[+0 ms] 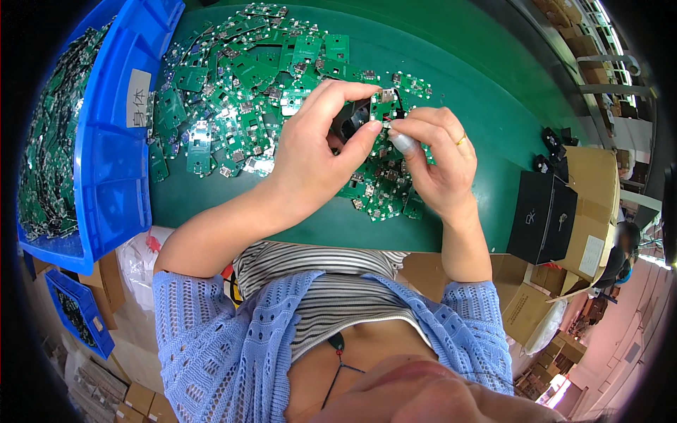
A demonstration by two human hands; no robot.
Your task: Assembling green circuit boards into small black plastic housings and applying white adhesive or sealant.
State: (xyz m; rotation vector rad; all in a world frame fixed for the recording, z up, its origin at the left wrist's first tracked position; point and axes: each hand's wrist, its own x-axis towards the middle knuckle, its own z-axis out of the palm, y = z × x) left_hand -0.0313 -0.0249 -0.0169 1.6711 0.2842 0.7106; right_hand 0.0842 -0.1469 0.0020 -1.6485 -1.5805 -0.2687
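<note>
My left hand (pixel 310 144) is closed around a black plastic part (pixel 354 121), its thumb and index finger reaching to a small green circuit board (pixel 385 108). That board carries a silver metal connector at its top and sits against the black part. A thin black cable (pixel 400 103) runs along the board's right side. Thumb and index finger of my right hand (pixel 442 158), which wears a ring, pinch together at the board's lower right edge. Whatever they grip is too small to make out. Many loose green circuit boards (pixel 247 70) lie in a heap beyond and beneath my hands.
To the left, a blue bin (pixel 113 162) holds a mass of circuit boards; a smaller blue bin (pixel 84 324) sits lower. A black box (pixel 541 217) and an open cardboard box (pixel 592 204) stand right of the green tabletop (pixel 486 162). Another person (pixel 622 254) is at the far right.
</note>
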